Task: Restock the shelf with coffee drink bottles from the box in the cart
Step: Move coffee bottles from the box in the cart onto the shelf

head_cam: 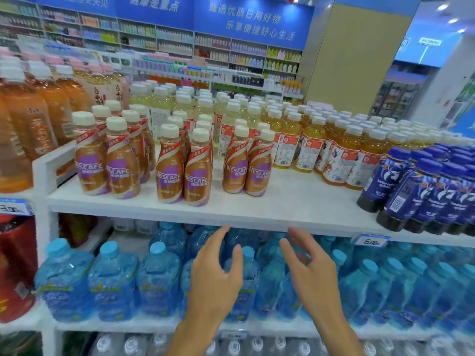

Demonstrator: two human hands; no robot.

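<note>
left hand (214, 281): bottom centre of the frame, fingers loose and spread, holding nothing
right hand (314, 276): just beside it, same deal, palm relaxed and empty
water bottles (113, 281): blue ones packed behind both hands, lower row
shelf (295, 199): white board right above the fingertips
coffee drink bottles (183, 167): Nescafe, upright in three pairs, centre-left on that board
yellow drinks (308, 145): behind, right of centre
dark blue bottles (424, 191): far right edge

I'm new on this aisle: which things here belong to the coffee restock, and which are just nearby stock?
Job: coffee bottles, top shelf, left hand and right hand, both empty.

Nearby stock: yellow drinks, dark blue bottles, orange tea, water bottles, price tag.
</note>
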